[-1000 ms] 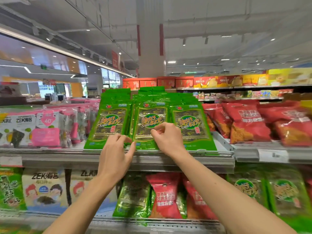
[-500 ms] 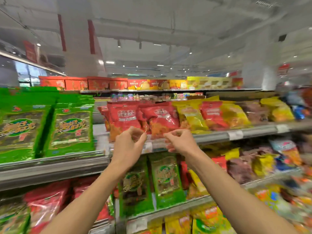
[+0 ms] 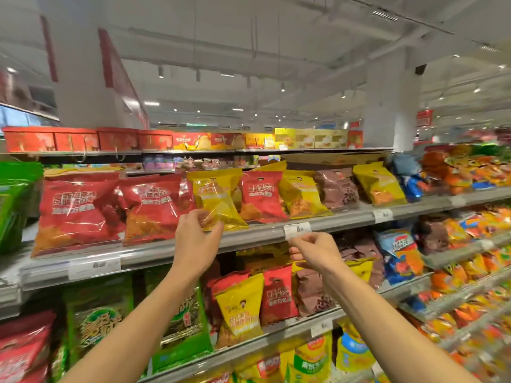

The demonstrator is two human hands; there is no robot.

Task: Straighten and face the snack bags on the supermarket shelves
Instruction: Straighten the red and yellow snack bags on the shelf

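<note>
Left hand point(image 3: 193, 239) pinches yellow bag point(image 3: 218, 200) corner; right hand point(image 3: 315, 251) curled, contents unclear.

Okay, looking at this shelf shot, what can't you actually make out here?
- Head view: the left hand covers the yellow bag's lower left corner, so its grip there is unclear.
- Whether the right hand touches the price tag cannot be told.
- The tag's print is too small to read.
- Bags at the far right are blurred.
- The green bags are cut off by the left edge.
</note>
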